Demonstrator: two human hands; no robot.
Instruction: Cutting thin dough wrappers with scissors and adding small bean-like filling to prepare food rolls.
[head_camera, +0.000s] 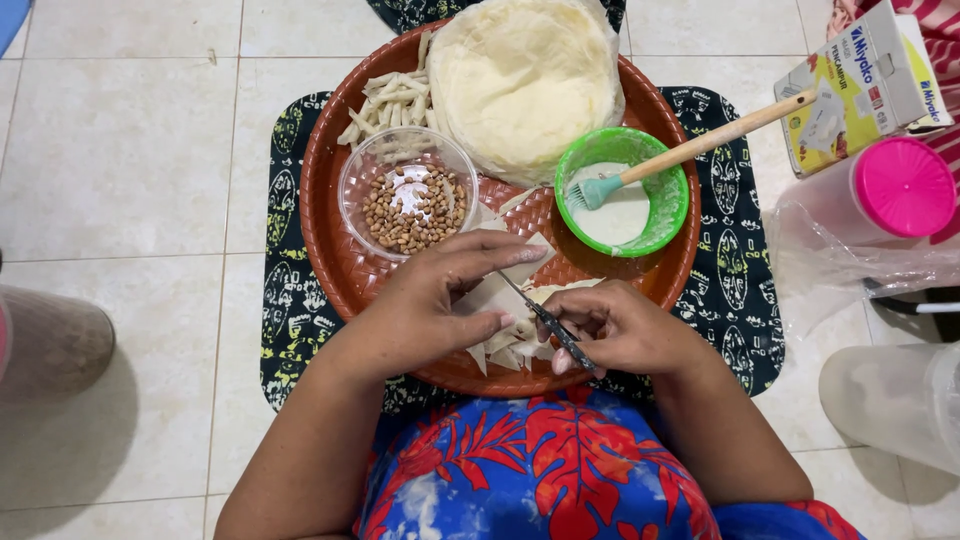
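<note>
My left hand (440, 300) presses flat on a pale pastry sheet (495, 295) near the front of a round red-brown tray (330, 230). My right hand (620, 330) grips a small dark knife (545, 320), its blade lying across the sheet toward my left fingers. Cut triangular pastry pieces (505, 352) lie under and between both hands.
On the tray sit a clear bowl of peanuts (410, 205), rolled pastry sticks (385, 100), a bagged stack of round wrappers (525, 80) and a green bowl of white paste (625, 205) with a teal brush (690, 150). A carton (865, 85) and pink-lidded container (900, 190) stand right.
</note>
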